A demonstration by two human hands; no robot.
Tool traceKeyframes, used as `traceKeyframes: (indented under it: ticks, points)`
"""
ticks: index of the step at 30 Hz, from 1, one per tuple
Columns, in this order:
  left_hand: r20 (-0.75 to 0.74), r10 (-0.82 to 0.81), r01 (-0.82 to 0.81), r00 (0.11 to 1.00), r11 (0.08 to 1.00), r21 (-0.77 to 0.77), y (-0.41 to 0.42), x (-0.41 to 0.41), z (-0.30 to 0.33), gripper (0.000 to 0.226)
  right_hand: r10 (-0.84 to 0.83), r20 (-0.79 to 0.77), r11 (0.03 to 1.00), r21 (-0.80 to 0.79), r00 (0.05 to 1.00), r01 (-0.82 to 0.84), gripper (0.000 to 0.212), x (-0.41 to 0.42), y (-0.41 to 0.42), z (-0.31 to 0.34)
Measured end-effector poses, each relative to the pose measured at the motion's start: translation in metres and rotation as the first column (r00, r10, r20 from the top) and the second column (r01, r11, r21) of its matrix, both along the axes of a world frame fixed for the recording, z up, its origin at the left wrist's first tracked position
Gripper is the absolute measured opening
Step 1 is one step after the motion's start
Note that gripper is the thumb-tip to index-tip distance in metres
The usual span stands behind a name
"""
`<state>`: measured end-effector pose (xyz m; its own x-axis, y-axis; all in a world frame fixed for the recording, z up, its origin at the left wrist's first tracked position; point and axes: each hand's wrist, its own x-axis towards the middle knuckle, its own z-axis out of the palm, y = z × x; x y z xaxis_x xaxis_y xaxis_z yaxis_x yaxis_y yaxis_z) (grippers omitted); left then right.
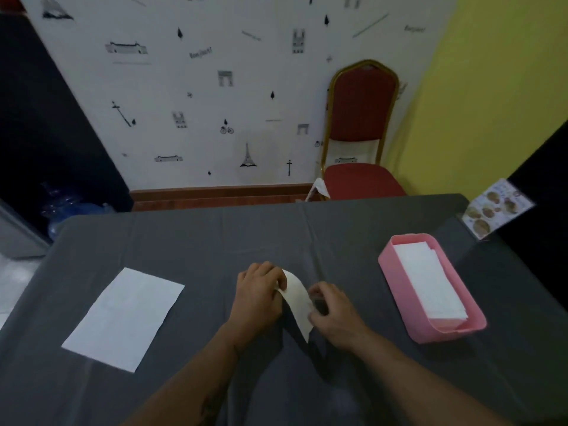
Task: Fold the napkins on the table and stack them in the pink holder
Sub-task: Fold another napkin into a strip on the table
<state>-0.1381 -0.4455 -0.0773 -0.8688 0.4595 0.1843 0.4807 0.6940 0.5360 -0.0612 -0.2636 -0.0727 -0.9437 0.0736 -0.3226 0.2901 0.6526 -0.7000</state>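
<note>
Near the table's (276, 235) middle the left hand (258, 298) and right hand (333, 315) pinch a narrow folded napkin (296, 302) with closed fingers, a flat napkin (123, 318) lying left, the pink holder (461, 329), already holding a stack of napkins (430, 281), right

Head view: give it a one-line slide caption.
Both hands fold a white paper napkin on the grey tablecloth, beside a filled pink plastic holder.
</note>
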Motion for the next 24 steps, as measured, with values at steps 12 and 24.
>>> traceKeyframes:
  ticks: [12,24]
  points:
    - [-0.080,-0.113,0.127,0.990,0.969,0.212,0.108,0.007,0.062,0.037,-0.455,0.189,0.713,-0.508,0.870,0.483,0.021,0.001,0.100,0.066]
    - [0.118,-0.040,0.007,0.992,0.963,0.268,0.240,0.043,0.058,0.020,-0.644,-0.009,0.730,-0.308,0.765,0.610,0.009,0.028,0.216,0.088]
